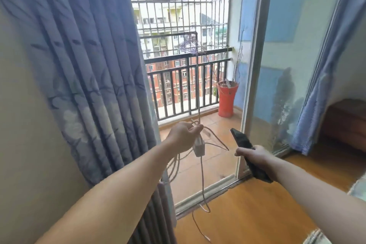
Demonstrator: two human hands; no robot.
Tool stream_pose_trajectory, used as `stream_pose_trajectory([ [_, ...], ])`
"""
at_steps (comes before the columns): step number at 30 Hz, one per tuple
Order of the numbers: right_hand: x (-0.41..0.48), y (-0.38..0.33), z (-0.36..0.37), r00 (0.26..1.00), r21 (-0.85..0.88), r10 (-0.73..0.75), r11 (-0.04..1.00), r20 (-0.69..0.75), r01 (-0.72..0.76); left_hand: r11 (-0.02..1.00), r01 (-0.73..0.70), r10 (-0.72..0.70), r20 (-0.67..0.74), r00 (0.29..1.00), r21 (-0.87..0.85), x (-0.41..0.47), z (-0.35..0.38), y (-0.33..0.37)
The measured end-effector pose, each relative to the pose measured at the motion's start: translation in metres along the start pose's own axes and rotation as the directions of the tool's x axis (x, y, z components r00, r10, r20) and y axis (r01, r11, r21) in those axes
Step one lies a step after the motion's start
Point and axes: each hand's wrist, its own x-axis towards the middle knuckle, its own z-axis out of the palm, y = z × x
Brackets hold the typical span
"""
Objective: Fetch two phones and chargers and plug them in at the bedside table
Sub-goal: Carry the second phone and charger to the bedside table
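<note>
Head view, the only one. The person stands indoors at an open balcony door (255, 85); no bedside desk can be made out for certain. The left hand (185, 134), just below centre toward 6 o'clock, has its fingers curled round a bunch of pale cables (202, 180), and a white charger block (198, 147) hangs under the fist. The bunch is gathered high, likely to keep slack off the floor (257, 208), though one strand trails low toward 6 o'clock. The right hand (255, 154), at 4 o'clock, is wrapped round a dark phone (240, 138) held edge-on with its top pointing to 11 o'clock. This is a carrying grip with cords and phone kept apart, probably against tangling. Count: two hands, both full. Phones: the dark shape runs long past both sides of the fist, so it may be two stacked; cannot tell. Charger blocks: one sure, perhaps a second against it. Cables: several loops, number unclear. Curtains: two, one (89, 65) at 9 o'clock and one at 3. One railing (188, 85) and one red pot (226, 99) outside. Dark wooden furniture (346, 123) sits at the 3 o'clock edge, possibly the destination. Fetching looks done; nothing is plugged in yet.
</note>
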Motion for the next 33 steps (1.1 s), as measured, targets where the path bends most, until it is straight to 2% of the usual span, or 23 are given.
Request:
stream_pose_trajectory([
  [5,0.089,-0.015,-0.046,0.977,0.056,0.070,0.997,-0.200,-0.060,0.994,-0.102,0.106,0.095,0.990,-0.042,0.136,0.038,0.013],
  [10,0.161,-0.031,-0.099,0.905,0.072,0.136,0.991,-0.404,-0.116,0.973,-0.208,0.225,0.220,0.949,-0.099,0.266,0.083,0.046],
  [18,0.234,-0.020,-0.191,0.787,0.147,0.250,0.968,-0.564,-0.202,0.909,-0.403,0.415,0.294,0.861,-0.103,0.412,0.181,0.127],
  [27,0.353,0.038,-0.344,0.693,0.325,0.420,0.905,-0.586,-0.274,0.859,-0.495,0.509,0.307,0.804,-0.128,0.554,0.337,0.234],
  [33,0.421,0.063,-0.477,0.653,0.378,0.489,0.870,-0.578,-0.317,0.869,-0.459,0.495,0.344,0.798,-0.185,0.645,0.437,0.335],
])
